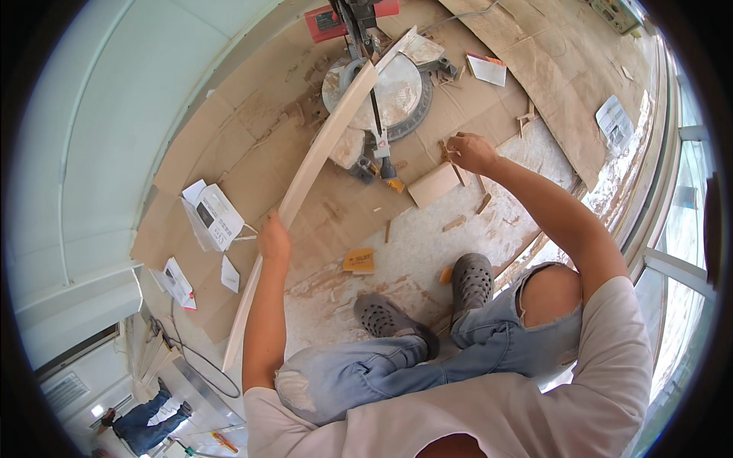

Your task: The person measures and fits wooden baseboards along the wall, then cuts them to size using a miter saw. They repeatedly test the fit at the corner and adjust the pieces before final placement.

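Two bare hands reach out over a floor with brown cardboard (259,145) on it. The left hand (274,240) has its grip closed on a long wood strip (324,149). This strip slants up to the saw (405,91), and its top end is over the saw's round plate. The right hand (475,154) is beside a thin brown stick (460,174), near a flat wood block (433,185). Its fingers are bunched up, but I cannot tell if that grip is clamped on the stick or just near it. The saw has a red part (327,24) with a dark label, and the pale print on it is too small to make out. To the left is a white pack (219,217) with big dark print. Just below it, a smaller white pack (178,284) has dark print and a bit of red. Near the shoes (473,281) is a yellow card (358,261) with dark marks. Past the saw, a white sheet (486,70) has an orange-red edge. Far to the right is a white bag (615,122) with gray print that is too blurry to make out.
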### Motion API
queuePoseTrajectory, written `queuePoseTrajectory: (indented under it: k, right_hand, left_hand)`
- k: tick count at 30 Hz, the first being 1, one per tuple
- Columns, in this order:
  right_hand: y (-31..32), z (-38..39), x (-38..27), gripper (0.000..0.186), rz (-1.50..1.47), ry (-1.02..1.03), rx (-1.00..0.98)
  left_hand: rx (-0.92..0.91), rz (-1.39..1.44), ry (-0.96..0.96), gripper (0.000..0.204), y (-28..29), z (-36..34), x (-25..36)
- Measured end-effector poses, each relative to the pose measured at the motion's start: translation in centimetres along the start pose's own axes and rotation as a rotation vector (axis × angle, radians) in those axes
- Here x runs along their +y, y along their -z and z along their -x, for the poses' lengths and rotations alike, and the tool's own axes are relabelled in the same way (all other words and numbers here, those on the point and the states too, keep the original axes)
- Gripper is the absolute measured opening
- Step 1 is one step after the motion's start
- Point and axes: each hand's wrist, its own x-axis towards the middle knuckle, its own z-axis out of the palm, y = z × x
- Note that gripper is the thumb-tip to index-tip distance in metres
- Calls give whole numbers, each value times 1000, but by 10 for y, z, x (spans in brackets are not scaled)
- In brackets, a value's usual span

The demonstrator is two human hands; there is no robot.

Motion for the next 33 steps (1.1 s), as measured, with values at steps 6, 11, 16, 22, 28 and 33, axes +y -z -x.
queuePoseTrajectory:
  k: [6, 11, 16, 22, 28, 33]
  right_hand:
    - [26, -13, 16, 25, -145, -69, 155]
    - [103, -46, -2, 30, -287, -141, 369]
    - [240, -109, -17, 33, -470, 89, 742]
    - [356, -241, -83, 33, 266, 190, 794]
    - [360, -320, -115, 30, 292, 96, 439]
    - [357, -311, -121, 30, 107, 60, 386]
  left_hand:
    - [-40, 193, 17, 39, 29, -50, 78]
    - [-17, 324, -31, 48, 56, -103, 135]
    - [166, 244, -184, 44, 56, -127, 161]
    - [258, 189, -265, 38, 33, -138, 178]
    - [261, 83, -257, 25, 32, -146, 171]
    - [284, 92, -235, 13, 35, -147, 181]
